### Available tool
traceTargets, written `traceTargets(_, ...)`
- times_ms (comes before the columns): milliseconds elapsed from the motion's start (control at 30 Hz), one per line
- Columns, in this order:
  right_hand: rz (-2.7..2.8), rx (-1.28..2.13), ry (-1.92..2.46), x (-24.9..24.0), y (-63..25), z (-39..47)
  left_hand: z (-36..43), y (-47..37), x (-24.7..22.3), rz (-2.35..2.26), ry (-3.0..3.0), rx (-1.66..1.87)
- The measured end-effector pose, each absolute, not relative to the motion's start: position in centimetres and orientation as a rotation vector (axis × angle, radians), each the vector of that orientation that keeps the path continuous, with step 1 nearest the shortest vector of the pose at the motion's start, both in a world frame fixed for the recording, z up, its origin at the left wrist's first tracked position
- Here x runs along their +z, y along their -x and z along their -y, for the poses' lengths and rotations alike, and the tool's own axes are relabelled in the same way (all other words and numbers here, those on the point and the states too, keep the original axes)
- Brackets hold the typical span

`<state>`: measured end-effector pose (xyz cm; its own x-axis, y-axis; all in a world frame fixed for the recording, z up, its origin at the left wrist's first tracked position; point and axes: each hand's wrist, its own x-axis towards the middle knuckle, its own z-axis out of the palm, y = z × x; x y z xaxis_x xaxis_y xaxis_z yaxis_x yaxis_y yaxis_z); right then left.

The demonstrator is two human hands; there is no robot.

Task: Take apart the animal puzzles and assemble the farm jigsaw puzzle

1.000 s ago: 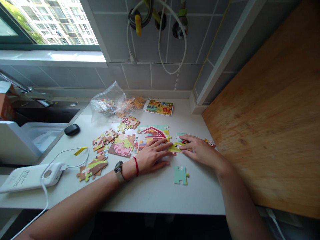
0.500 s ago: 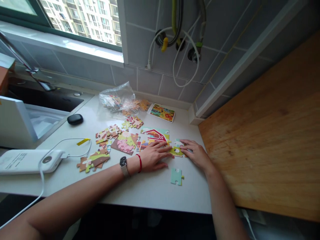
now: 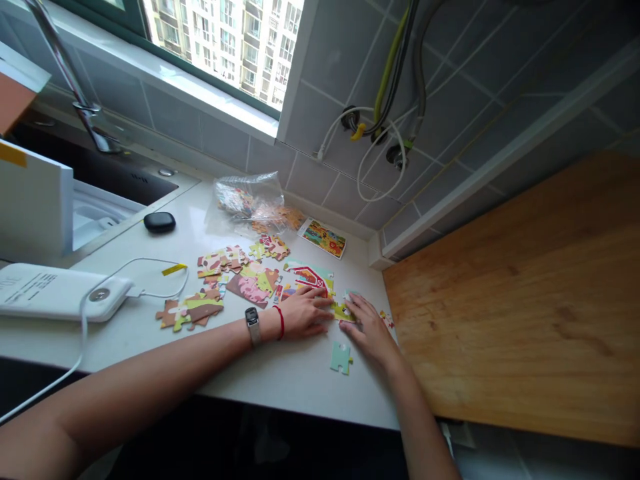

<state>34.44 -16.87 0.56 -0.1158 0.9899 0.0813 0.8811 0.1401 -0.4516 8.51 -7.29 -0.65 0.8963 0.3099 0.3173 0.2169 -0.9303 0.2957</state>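
Note:
My left hand (image 3: 304,313) lies flat with fingers spread on the lower part of a partly joined puzzle with a red barn (image 3: 311,275). My right hand (image 3: 364,327) rests over the puzzle's right side, fingers apart, covering part of a yellow-green piece (image 3: 342,312). A loose light-green piece (image 3: 341,358) lies on the counter below the hands. Near the right edge, a small red and yellow piece (image 3: 387,319) shows beside my right hand. Left of the barn are a pink pig section (image 3: 251,288) and several brown and green pieces (image 3: 190,311).
A clear plastic bag of pieces (image 3: 250,200) and a picture card (image 3: 324,238) lie at the back. A black case (image 3: 159,222), a white power bank with cable (image 3: 60,291) and the sink (image 3: 120,173) are left; a wooden board (image 3: 525,300) stands right.
The view has shifted and tilted. My right hand has moved in over the yellow-green piece, nearer my left hand, and a red and yellow piece now shows at its right.

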Motion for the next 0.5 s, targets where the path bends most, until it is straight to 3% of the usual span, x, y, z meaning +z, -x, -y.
traceTargets(333, 2.002, 0.407, 1.979, -0.6, -36.4, 15.4, 7.1, -8.8, -1.4, -0.403, -2.835, 0.583)
traceTargets(500, 1.943, 0.299, 1.787, 6.8, -31.5, 14.9, 7.1, -8.8, -1.3, -0.390, -2.827, 0.642)
